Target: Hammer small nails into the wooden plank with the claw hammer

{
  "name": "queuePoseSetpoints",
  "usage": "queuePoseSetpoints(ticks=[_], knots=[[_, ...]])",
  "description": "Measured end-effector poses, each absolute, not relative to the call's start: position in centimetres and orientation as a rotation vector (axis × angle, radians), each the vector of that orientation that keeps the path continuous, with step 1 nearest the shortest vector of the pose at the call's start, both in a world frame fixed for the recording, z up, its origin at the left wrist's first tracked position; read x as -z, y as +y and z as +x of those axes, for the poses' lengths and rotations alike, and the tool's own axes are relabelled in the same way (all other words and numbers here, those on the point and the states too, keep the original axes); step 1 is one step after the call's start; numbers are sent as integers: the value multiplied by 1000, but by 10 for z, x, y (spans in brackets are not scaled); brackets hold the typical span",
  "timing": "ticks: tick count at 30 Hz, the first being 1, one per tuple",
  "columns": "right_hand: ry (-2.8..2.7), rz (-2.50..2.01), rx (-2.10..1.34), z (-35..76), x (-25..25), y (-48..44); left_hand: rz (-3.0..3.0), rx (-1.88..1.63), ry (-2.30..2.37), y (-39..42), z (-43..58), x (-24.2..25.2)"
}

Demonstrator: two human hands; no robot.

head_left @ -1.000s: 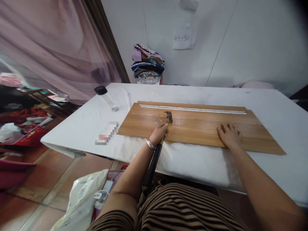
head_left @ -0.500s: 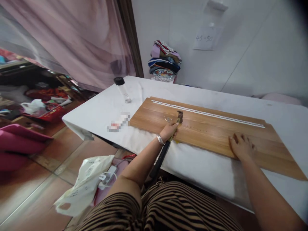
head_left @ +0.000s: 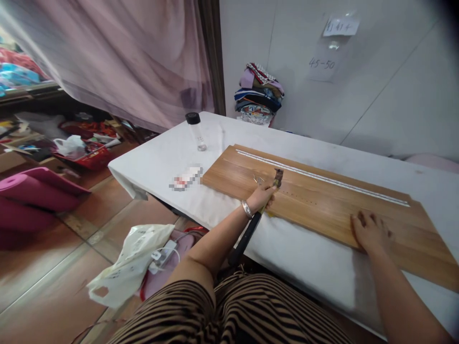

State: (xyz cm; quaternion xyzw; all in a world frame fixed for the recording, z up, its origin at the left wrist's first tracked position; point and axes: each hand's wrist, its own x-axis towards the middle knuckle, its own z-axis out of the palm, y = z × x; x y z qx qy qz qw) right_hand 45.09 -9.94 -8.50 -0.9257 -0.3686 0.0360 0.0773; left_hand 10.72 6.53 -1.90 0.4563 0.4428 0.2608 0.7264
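Note:
A hammer lies across the near edge of a brown wooden board. My left hand, with a silver bracelet at the wrist, is closed around it just below the metal head. The dark grip points back toward my lap. Several loose nails lie in a small heap on the board beside that hand. A row of small dark spots runs rightward from the hammer head; I cannot tell if they are holes or nail heads. My right hand rests on the board near its front edge, fingers apart and slightly bent, holding nothing.
White ruler-like strips run along the board's far side. A clear bottle with a black lid and a blurred-out item are on the white table. Folded clothes stand by the wall. A plastic bag lies below left.
My view has turned slightly left, so everything sits further right in the picture. Both hands and the hammer keep nearly the same places on the board.

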Motion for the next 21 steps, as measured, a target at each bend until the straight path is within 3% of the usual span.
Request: queuePoseSetpoints(ticks=[21], knots=[[-1106, -2775, -65, 457, 93, -98, 1043, -569, 990, 63, 105, 14]])
